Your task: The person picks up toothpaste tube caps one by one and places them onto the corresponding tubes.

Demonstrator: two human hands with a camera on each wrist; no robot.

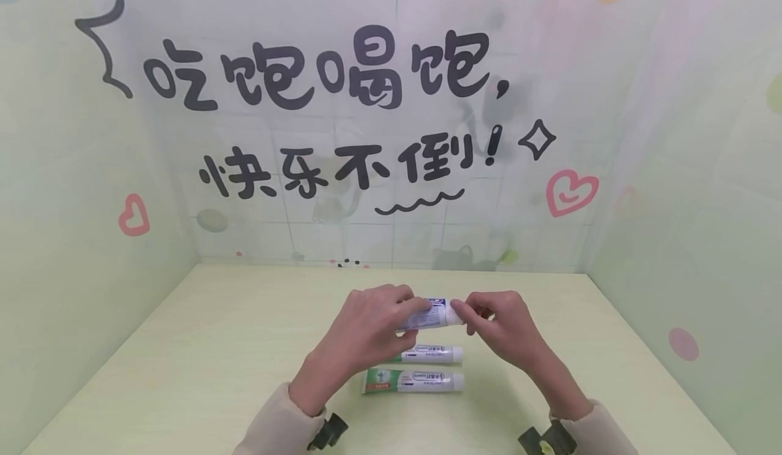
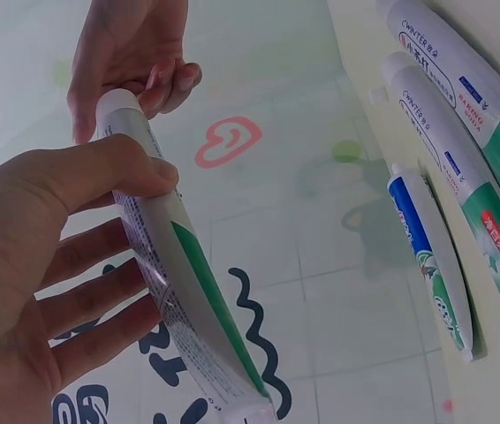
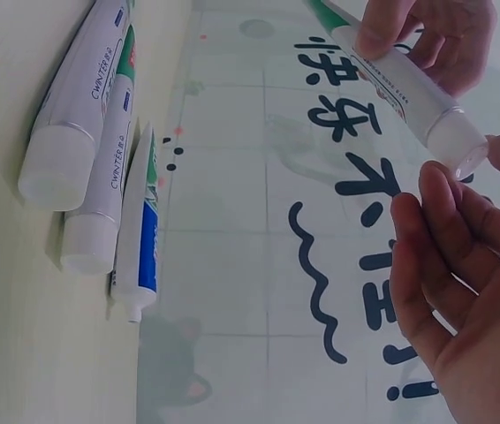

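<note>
My left hand (image 1: 375, 326) grips a white and green toothpaste tube (image 2: 179, 256), thumb across its front and the other fingers behind it. The tube is held up off the table, its white cap (image 3: 456, 144) toward my right hand (image 1: 504, 322). The right thumb and fingertips are at that cap, pinching around its end, with the remaining fingers loosely bent. Two similar toothpaste tubes (image 1: 427, 381) (image 1: 434, 354) lie side by side under the hands, caps to the right. Beyond them a smaller blue and green tube (image 2: 427, 256) lies with a bare narrow nozzle.
A pale wood-look table (image 1: 201, 373) carries the tubes. Around it stand printed walls (image 1: 342, 238) at the back and both sides, with dark lettering and pink hearts. By the tube caps sits a tiny white piece (image 2: 378, 95).
</note>
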